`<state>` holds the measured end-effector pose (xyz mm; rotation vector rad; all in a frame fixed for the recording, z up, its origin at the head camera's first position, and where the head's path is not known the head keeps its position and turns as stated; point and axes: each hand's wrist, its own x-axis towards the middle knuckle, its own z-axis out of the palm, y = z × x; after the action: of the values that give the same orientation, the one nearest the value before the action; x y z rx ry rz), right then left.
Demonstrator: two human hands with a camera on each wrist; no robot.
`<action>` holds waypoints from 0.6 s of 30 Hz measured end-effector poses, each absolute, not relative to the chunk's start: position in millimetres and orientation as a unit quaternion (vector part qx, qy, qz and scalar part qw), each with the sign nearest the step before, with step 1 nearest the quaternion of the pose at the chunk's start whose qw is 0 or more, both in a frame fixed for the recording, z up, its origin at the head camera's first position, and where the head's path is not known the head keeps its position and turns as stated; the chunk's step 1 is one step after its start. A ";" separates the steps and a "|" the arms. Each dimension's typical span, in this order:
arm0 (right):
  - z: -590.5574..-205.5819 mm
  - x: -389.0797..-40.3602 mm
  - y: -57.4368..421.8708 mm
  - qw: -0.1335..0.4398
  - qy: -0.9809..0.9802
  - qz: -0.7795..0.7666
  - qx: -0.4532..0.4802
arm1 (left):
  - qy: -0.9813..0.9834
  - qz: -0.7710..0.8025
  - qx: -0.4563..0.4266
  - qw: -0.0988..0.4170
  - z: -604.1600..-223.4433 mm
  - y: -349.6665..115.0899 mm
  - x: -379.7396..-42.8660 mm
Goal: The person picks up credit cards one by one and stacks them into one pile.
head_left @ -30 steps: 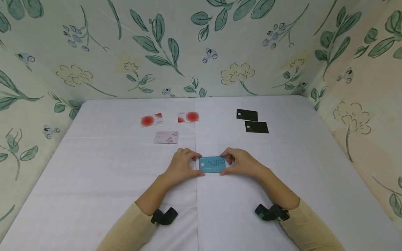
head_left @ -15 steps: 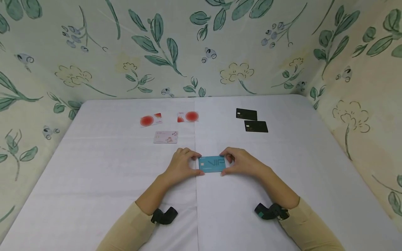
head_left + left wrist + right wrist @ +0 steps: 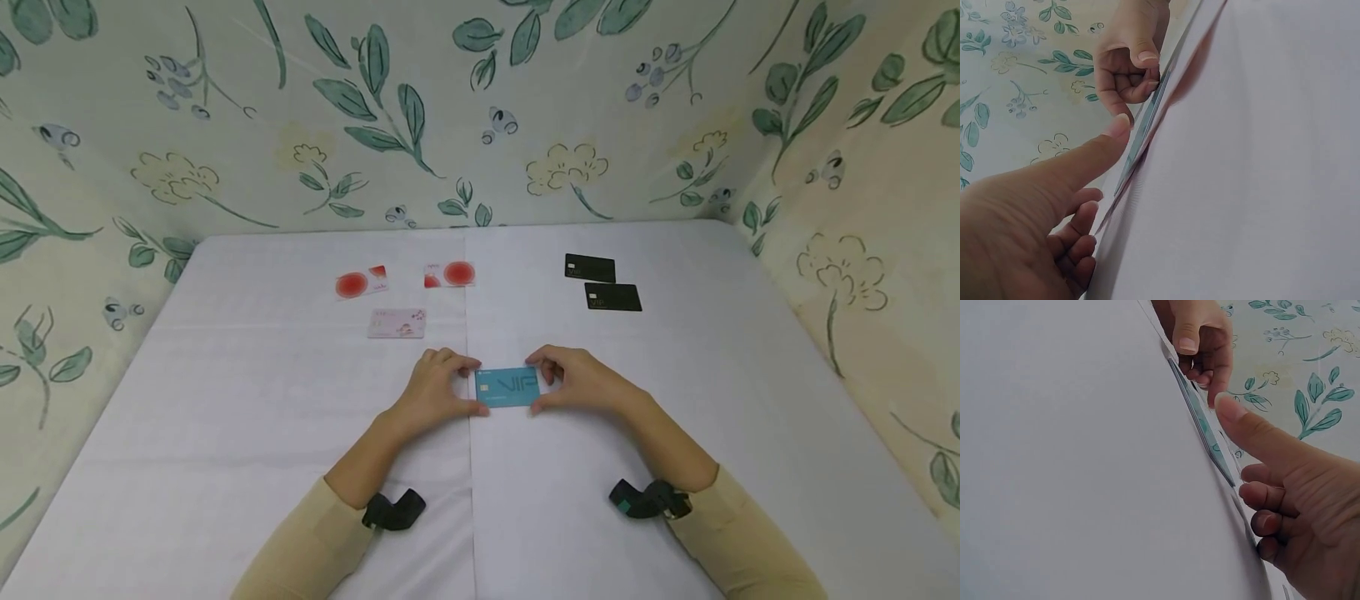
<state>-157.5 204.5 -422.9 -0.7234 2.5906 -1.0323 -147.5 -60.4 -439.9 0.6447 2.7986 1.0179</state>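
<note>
A blue VIP card (image 3: 507, 387) lies flat on the white cloth between my two hands. In both wrist views it shows edge-on as a thin blue strip (image 3: 1207, 431). My left hand (image 3: 435, 390) frames its left end, forefinger at the far corner and thumb at the near one. At the right end my right hand (image 3: 581, 383) mirrors this, its other fingers bent inward. Both thumbs stand slightly off the card in the wrist views, the left thumb (image 3: 1117, 126) over its near edge.
Two red-and-white cards (image 3: 362, 283) (image 3: 450, 274) lie at the back left. A pale pink card (image 3: 397, 323) sits before them. Two black VIP cards (image 3: 589, 267) (image 3: 613, 297) are at the back right, nearly corner to corner. A leaf-patterned curtain (image 3: 480, 150) surrounds the table.
The thumbs and forefingers have loosened very slightly from the card's corners. The card keeps its place; the whole head view has shifted a little.
</note>
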 end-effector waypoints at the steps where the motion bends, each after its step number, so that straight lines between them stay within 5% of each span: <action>1: -421.7 -157.9 204.8 0.129 0.891 -0.356 -0.248 | 0.916 0.338 0.208 0.052 -438.0 -60.6 -147.6; 18: -402.3 -162.5 185.5 0.072 0.885 -0.381 -0.259 | 0.911 0.375 0.168 0.025 -421.3 -81.8 -153.9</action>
<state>-162.5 185.5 -402.3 -0.7772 2.6581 -1.1449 -153.9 -81.8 -421.3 0.5201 2.8184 1.1585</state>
